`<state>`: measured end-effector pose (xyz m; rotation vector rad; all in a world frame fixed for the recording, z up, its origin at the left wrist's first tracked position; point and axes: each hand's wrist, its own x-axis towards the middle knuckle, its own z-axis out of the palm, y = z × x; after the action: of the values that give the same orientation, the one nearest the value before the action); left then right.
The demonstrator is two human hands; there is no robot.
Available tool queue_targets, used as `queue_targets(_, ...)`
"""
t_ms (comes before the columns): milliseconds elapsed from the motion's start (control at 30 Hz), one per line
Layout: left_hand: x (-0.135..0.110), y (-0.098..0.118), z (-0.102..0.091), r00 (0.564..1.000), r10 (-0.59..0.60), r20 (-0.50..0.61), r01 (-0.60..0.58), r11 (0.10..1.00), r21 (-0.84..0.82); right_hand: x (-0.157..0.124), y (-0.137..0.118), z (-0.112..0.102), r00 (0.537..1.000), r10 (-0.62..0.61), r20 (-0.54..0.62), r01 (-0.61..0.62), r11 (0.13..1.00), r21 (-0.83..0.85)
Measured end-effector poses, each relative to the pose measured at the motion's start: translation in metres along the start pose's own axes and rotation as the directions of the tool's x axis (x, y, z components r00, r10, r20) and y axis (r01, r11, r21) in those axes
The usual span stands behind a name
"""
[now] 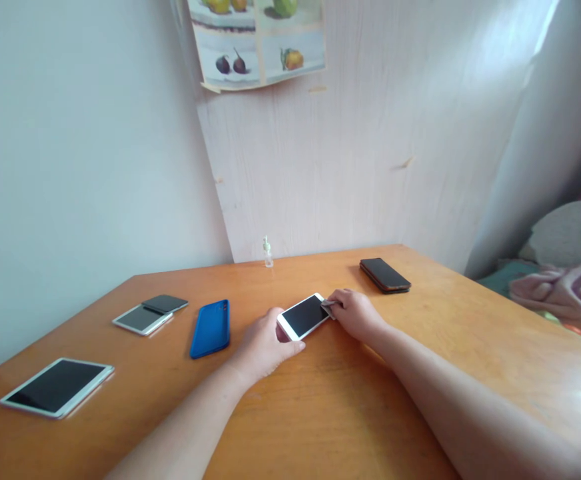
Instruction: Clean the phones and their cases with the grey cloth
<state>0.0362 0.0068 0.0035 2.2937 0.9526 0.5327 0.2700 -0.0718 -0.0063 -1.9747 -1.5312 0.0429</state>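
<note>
A white phone [304,315] with a dark screen lies face up on the orange wooden table [420,373]. My left hand [265,347] grips its near end, thumb along the edge. My right hand [353,313] is closed at the phone's far corner, pinching a small grey cloth [328,305] against it.
A blue phone case [211,327], two small phones [150,313] and a white tablet [56,387] lie to the left. A dark phone [385,275] sits at the back right, a small spray bottle [268,253] by the wall. Bedding [560,280] is beyond the table's right edge.
</note>
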Motion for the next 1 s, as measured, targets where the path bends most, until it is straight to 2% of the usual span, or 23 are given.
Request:
queue_targets(133,-0.001,0.002,-0.005,0.998,0.049,-0.038,-0.037,0.961,0.275,-0.002,-0.003,-0.004,1.000,-0.006,-0.018,0.004,0.998,-0.062)
queue_targets(267,-0.004,0.005,-0.005,0.998,0.050,-0.049,-0.027,0.923,0.385,-0.007,-0.014,-0.006,0.992,-0.088,0.090,0.102,0.980,-0.170)
queue_targets(400,-0.004,0.007,-0.005,0.998,0.055,-0.038,-0.034,0.905,0.424,-0.014,-0.025,-0.009,0.967,-0.159,0.198,0.204,0.950,-0.237)
queue_targets(533,-0.005,0.009,-0.004,0.998,0.061,-0.034,-0.040,0.896,0.442,-0.020,-0.030,-0.010,0.954,-0.202,0.220,0.253,0.940,-0.230)
queue_targets(800,-0.006,0.012,-0.002,0.996,0.085,-0.024,-0.064,0.883,0.466,-0.024,-0.026,-0.008,0.941,-0.182,0.284,0.244,0.949,-0.200)
queue_targets(933,-0.006,0.010,-0.003,0.994,0.098,-0.042,-0.069,0.894,0.443,-0.023,-0.020,-0.009,0.932,-0.155,0.327,0.239,0.942,-0.234)
queue_targets(1000,-0.006,0.008,-0.003,0.993,0.108,-0.052,-0.075,0.899,0.431,-0.027,-0.025,-0.009,0.928,-0.156,0.337,0.248,0.936,-0.250)
